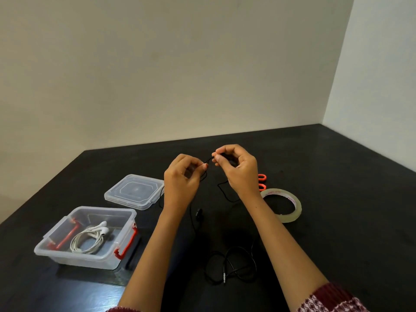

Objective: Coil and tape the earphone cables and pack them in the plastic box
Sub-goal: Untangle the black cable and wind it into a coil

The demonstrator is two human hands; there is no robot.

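Note:
Both hands are raised over the middle of the black table and pinch a thin black earphone cable (227, 265) between thumb and fingertips. My left hand (182, 179) holds it at the left, my right hand (236, 167) a short way to the right, with a short span of cable between them. The rest of the cable hangs down and lies in loose loops near the front edge, its plug showing. A clear plastic box (67, 255) with red latches stands open at the front left. Inside it lies a coiled white earphone (91, 238).
The box's clear lid (135, 191) lies flat behind the box. A roll of clear tape (283, 204) lies right of my right wrist. Orange scissors handles (261, 181) peek out behind that wrist. Walls close off the table's far and right sides.

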